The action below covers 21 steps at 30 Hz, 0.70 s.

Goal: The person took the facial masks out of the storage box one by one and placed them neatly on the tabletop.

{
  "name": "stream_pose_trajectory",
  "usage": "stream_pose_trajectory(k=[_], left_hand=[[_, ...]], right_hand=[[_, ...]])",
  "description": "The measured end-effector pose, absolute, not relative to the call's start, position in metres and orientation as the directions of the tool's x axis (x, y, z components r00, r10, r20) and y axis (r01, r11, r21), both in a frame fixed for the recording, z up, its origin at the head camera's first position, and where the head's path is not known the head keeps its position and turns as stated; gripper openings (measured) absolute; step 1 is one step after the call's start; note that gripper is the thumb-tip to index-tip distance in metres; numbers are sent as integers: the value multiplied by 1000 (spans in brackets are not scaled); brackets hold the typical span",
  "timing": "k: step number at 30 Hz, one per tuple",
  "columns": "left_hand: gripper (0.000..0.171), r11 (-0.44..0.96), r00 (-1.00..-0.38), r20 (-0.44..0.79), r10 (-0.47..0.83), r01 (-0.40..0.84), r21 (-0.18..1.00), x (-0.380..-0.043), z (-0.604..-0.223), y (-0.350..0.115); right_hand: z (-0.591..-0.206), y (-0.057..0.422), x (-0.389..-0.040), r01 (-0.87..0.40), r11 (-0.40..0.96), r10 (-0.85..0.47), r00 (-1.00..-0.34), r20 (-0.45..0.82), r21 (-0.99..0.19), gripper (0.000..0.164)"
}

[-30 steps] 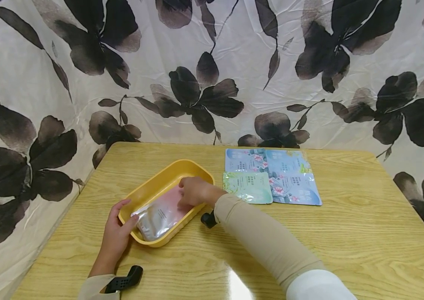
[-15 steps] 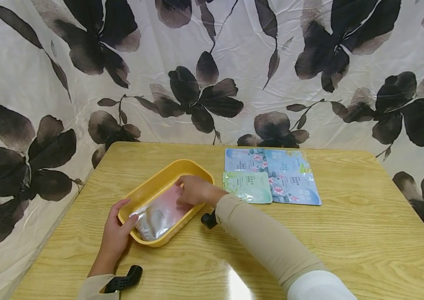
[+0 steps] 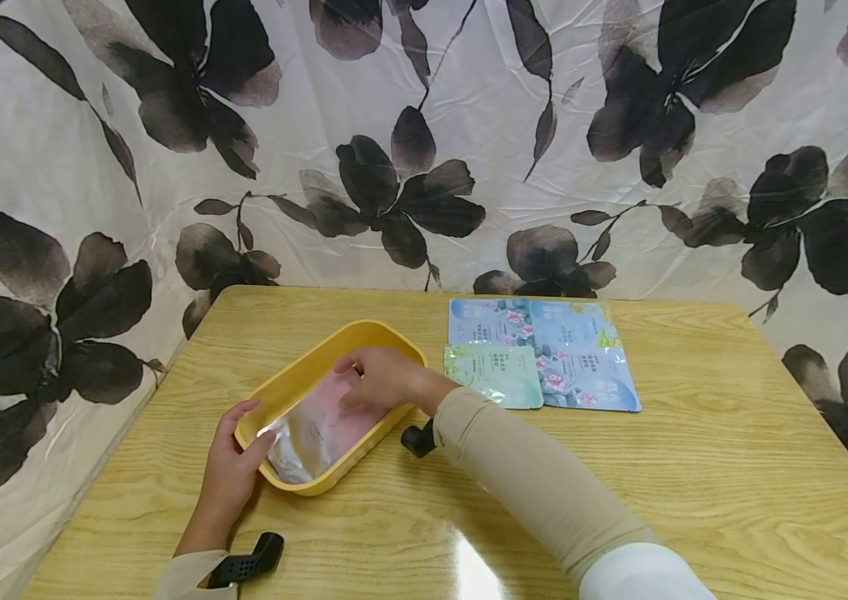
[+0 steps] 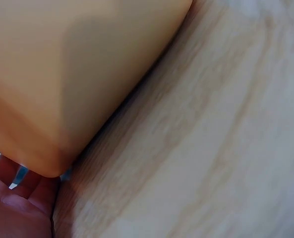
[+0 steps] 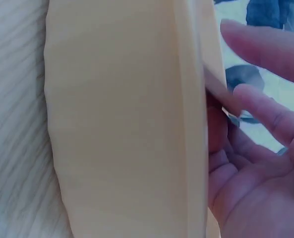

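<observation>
A yellow plastic basket (image 3: 307, 375) sits at an angle on the left of the table. My left hand (image 3: 232, 462) grips its near-left end, thumb over the rim; in the left wrist view its fingers lie under the basket's wall (image 4: 87, 74). Inside lies a flat pink and silver foil packet (image 3: 330, 417). Reaching over the basket's right side, my right hand (image 3: 386, 377) pinches the packet's pink far part. In the right wrist view the packet's edge (image 5: 221, 91) shows between the fingers, and the basket's side wall (image 5: 122, 119) hides much of it.
Right of the basket, two-by-two, lie a green packet (image 3: 495, 375) and three blue packets (image 3: 591, 379). A floral curtain (image 3: 409, 192) hangs behind the wooden table (image 3: 709, 433). Black wrist cameras are strapped to both wrists.
My right hand has shifted slightly left and up in the basket. The packet's pink part has come up and tilted, and its silver end is more creased. My left hand stays put.
</observation>
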<state>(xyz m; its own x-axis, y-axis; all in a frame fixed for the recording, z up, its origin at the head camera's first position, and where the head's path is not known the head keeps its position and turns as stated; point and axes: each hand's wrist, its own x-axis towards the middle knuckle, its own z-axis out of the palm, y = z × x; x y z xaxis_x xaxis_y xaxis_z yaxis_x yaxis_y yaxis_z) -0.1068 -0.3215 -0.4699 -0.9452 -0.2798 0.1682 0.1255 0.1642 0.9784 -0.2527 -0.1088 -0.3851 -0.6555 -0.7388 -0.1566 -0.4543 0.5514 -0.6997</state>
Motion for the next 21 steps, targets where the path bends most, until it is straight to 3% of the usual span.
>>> stream_pose_trajectory(k=[10,15,21], left_hand=[[48,195,-948,144,-283,90,977,-107,-468,-320],[48,197,-947,139,-290,83,977,-106,-468,-320],[47,197,-942,146,-301,89,976,-108,-470,-321]], right_hand=[[-382,-116,-238,-529,478,-813,-569,-126,-701,50],[-380,-113,-229,-539,484,-808,-577,-117,-689,45],[-368,-96,-226,-546,433,-775,-632,13,-717,41]])
